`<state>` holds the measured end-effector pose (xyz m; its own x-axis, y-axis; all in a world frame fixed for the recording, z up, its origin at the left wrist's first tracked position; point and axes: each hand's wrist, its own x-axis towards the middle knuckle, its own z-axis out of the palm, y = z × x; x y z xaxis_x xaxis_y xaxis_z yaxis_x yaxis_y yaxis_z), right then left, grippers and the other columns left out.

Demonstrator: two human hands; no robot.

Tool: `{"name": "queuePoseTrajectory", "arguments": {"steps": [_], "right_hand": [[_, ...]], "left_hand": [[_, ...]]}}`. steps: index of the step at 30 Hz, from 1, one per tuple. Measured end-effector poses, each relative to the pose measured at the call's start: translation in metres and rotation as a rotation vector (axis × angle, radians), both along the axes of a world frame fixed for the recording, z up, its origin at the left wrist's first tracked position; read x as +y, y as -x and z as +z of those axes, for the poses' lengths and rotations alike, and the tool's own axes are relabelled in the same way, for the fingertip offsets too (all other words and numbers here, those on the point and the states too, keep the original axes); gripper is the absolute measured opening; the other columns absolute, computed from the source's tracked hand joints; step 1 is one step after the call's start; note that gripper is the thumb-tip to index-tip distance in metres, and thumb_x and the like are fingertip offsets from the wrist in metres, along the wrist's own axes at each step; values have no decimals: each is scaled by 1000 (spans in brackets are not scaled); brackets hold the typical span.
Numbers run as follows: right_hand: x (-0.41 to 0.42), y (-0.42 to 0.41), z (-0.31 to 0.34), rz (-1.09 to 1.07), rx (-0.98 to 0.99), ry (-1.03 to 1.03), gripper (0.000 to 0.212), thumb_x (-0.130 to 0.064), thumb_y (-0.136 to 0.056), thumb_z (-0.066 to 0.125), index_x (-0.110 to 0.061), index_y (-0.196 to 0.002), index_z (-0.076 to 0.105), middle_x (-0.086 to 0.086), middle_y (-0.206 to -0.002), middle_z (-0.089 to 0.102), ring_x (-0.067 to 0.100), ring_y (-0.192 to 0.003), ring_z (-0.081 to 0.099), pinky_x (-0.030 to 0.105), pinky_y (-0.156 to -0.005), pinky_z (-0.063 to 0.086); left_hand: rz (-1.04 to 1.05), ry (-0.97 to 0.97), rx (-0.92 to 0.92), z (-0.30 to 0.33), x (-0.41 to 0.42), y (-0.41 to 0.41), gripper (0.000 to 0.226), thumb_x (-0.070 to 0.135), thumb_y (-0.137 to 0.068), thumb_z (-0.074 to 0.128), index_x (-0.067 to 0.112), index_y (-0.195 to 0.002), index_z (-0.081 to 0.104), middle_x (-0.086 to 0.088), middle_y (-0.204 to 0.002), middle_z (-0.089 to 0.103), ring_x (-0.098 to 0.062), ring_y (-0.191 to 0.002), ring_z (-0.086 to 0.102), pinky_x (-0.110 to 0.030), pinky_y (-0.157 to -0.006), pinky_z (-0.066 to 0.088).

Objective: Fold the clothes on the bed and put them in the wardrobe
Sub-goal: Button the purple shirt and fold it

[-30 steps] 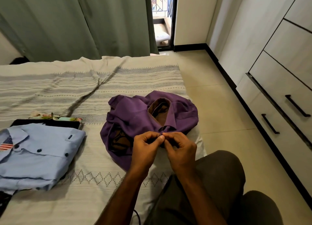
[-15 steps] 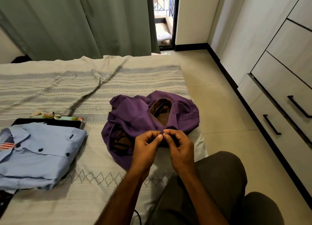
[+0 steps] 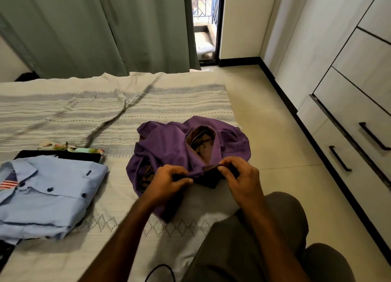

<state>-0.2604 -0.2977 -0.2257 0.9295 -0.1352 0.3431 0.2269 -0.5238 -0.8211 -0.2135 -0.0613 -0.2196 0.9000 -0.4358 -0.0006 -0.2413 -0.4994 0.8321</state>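
A crumpled purple shirt [image 3: 169, 146] with a brown inner collar lies on the bed [image 3: 84, 112] near its right edge. My left hand [image 3: 169, 181] pinches the shirt's front edge just below the collar. My right hand [image 3: 241, 176] pinches the collar end beside it, a short stretch of dark fabric pulled between the two hands. To the left a folded light blue shirt [image 3: 46, 195] with dark buttons and a flag patch rests on top of a stack. The white wardrobe [image 3: 359, 95] with black handles stands along the right wall.
Under the blue shirt lie a black garment [image 3: 63, 154] and a floral one [image 3: 69, 149]. Green curtains [image 3: 95, 27] hang behind the bed. Tiled floor [image 3: 270, 137] runs between bed and wardrobe. My knee in dark trousers [image 3: 254, 239] rests at the bed's edge. A black cable [image 3: 160, 271] lies near the front.
My hands have drawn apart, the right one moving right, stretching the collar front between them. The shirt's body has stayed in place.
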Motion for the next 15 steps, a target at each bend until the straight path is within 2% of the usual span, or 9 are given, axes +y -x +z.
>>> {"name": "queuePoseTrajectory", "arguments": {"steps": [2, 6, 7, 10, 12, 13, 15], "right_hand": [[-17, -8, 5, 53, 70, 140, 7, -24, -91, 73, -19, -94, 69, -12, -87, 63, -2, -82, 60, 11, -70, 49], [-40, -22, 21, 209, 200, 294, 25, -51, -86, 67, -27, -78, 68, -13, -71, 59, 3, -66, 54, 15, -59, 36], [-45, -25, 26, 251, 219, 298, 29, -58, -83, 64, -30, -75, 66, -13, -69, 58, 4, -66, 53, 16, -58, 35], [-59, -30, 37, 364, 253, 241, 39, -70, -75, 62, -31, -72, 62, -8, -71, 59, 10, -69, 55, 24, -61, 43], [-69, -32, 43, 422, 300, 225, 39, -66, -79, 64, -27, -79, 66, -6, -77, 63, 14, -73, 58, 29, -68, 49], [-73, -34, 47, 441, 341, 239, 32, -58, -82, 67, -26, -83, 69, -5, -81, 66, 14, -77, 60, 32, -71, 51], [-81, -38, 54, 475, 423, 261, 9, -36, -89, 71, -27, -88, 72, -5, -87, 70, 11, -84, 62, 31, -76, 52]], "left_hand": [[-4, 56, 54, 12, 8, -8, 17, 18, -87, 77, 25, -73, 70, 16, -63, 61, 2, -59, 52, -18, -58, 40], [2, 313, 257, 41, 10, -15, 13, 3, -92, 67, 3, -79, 65, 8, -59, 62, 2, -51, 54, -11, -50, 41], [-18, 371, 292, 46, 12, -17, 13, 9, -92, 68, 1, -82, 65, 6, -62, 64, 0, -53, 57, -12, -52, 44], [-104, 410, 364, 53, 22, -27, 41, 41, -80, 81, 4, -94, 72, -9, -83, 71, -15, -74, 67, -23, -67, 55], [-121, 375, 388, 57, 28, -32, 32, 33, -81, 81, 7, -99, 75, -13, -90, 73, -18, -81, 69, -26, -71, 56], [-127, 351, 389, 60, 30, -35, 21, 22, -84, 77, 8, -100, 76, -12, -92, 73, -17, -82, 70, -25, -73, 56], [-169, 248, 391, 66, 32, -39, 20, 3, -86, 68, 9, -104, 77, -8, -90, 74, -14, -80, 69, -22, -72, 55]]}}
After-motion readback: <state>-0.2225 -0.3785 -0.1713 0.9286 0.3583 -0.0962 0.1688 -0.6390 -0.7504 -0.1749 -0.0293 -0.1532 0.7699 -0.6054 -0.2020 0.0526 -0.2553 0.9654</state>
